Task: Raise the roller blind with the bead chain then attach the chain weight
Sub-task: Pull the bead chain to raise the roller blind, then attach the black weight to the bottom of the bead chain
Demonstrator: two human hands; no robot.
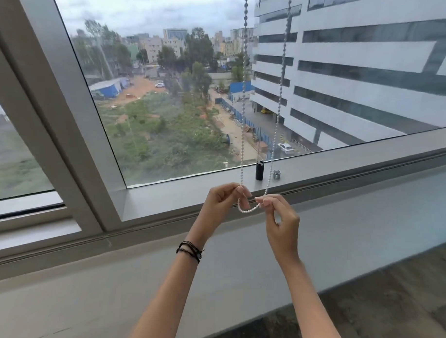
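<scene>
Both hands, left (222, 203) and right (279, 215), pinch the white bead chain's (247, 210) bottom loop, spreading it open, likely for the black cylindrical weight (259, 170) waiting on the grey sill (192, 195).

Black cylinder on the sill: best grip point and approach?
Take the black cylindrical chain weight around its mid-body, coming from the room side above the grey window sill. It stands upright and apart from the small grey clip, so its round sides are free.
</scene>
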